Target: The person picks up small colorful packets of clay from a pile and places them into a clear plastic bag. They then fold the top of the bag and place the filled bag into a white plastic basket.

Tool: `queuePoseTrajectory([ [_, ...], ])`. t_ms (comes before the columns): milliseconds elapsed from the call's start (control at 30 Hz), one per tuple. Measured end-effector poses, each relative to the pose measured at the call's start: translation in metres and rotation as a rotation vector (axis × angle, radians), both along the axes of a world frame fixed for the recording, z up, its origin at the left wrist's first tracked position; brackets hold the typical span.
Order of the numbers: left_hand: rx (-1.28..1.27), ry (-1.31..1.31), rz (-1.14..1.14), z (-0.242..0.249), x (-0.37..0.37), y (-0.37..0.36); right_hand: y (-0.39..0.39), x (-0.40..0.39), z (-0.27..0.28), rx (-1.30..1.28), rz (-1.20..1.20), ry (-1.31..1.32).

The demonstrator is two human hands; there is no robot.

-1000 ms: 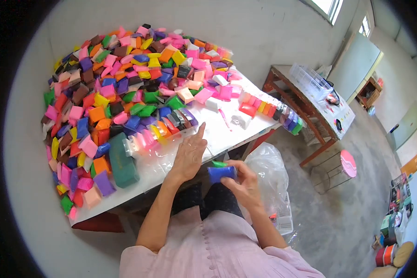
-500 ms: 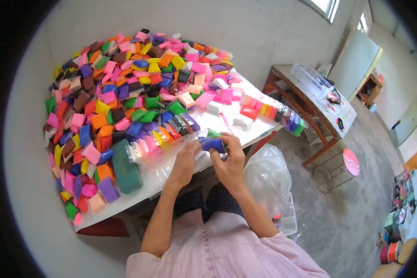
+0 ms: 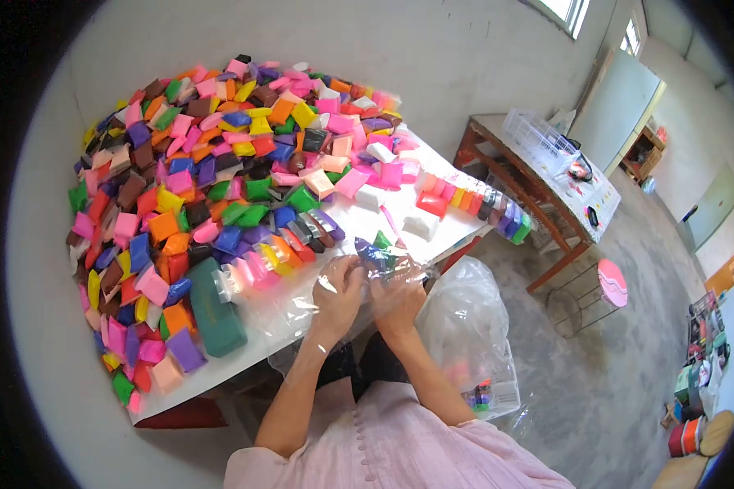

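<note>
Since 0.5 s ago blue packet (image 3: 375, 253) now inside clear bag (image 3: 383, 269) at frame centre; left hand (image 3: 340, 293) & right hand (image 3: 397, 300) grip closed on bag, above surface (image 3: 367, 224); packing step appears underway.

Clear plastic bag (image 3: 383, 269) glossy, crinkled; packets (image 3: 220, 155) shiny plastic-wrapped; tabletop (image 3: 367, 220) smooth white.

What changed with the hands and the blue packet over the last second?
Both hands, left and right, rose from the lap to the white table's edge, bringing the blue clay packet, now inside a clear plastic bag. The colourful packet pile stayed put.
</note>
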State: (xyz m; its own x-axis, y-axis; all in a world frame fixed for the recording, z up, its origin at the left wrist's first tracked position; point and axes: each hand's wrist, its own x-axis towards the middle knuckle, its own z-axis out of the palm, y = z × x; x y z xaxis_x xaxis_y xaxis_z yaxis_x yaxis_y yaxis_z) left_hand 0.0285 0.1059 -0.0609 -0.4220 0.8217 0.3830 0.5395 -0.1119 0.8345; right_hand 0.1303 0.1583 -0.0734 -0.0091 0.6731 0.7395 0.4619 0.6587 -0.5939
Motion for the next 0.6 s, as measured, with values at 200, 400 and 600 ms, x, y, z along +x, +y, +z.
queuePoseTrajectory([
  [200,0.023,0.507,-0.188,0.02,-0.016,-0.013,0.008,0.008,0.0,-0.051,0.002,-0.036],
  [400,-0.064,0.651,-0.208,0.028,-0.029,-0.013,0.013,0.005,0.005,0.036,-0.048,-0.064],
  [600,0.028,0.301,0.042,0.032,0.0,0.008,0.015,0.005,-0.001,0.107,-0.052,-0.162],
])
